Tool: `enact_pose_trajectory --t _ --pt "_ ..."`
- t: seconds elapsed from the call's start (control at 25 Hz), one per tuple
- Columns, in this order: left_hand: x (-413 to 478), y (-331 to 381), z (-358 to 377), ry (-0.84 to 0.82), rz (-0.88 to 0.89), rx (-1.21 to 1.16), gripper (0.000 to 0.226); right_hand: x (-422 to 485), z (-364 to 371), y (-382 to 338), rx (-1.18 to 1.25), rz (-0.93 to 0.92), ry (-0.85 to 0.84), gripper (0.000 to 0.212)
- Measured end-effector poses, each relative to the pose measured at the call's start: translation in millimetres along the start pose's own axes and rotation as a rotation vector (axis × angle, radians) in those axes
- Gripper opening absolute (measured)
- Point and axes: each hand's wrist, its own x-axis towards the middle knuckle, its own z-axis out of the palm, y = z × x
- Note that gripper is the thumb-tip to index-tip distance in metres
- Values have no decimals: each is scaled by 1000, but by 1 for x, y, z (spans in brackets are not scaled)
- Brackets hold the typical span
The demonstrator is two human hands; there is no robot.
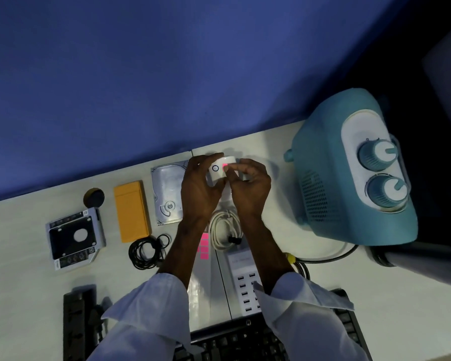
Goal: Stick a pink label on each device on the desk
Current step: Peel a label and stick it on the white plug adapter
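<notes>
On the surface (21, 230), a drive caddy (76, 238), an orange case (132, 211) and a hard drive (167, 194) are laid out. Near the far edge, a white device (216, 175) is gripped by the left hand (198, 190). A pink label (224, 167) is pinched against its face by the right hand (250, 190). A teal appliance (323, 183) is stood rightmost.

One wide-angle camera, worn on the head, looks forward and steeply down on a white desk (24, 243). It sits close: the sleeves (146, 308) enter from the bottom edge, and the left hand (201, 188) and right hand (250, 190) meet around a white device (219, 175) at frame centre. A blue wall (141, 74) fills the upper half, and the desk's far edge slants up to the right.
</notes>
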Motion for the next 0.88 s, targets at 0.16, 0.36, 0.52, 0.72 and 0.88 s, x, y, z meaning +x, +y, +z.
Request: enact_pose_trajectory --t 0.16,0.36,0.52,0.72,0.88 --pt "2 -3 4 5 38 19 47 -3 1 -5 -48 -31 31 18" --pt "0 0 -2 23 78 7 48 4 1 2 -28 129 56 40" --pt "-5 9 -3 75 74 -2 43 10 -2 13 -34 149 -30 39" --pt "-4 -2 -6 -32 65 110 61 -5 -12 4 -91 45 -51 36" --pt "-59 -10 -37 36 49 -16 49 -64 -33 -5 -29 -112 -49 24"
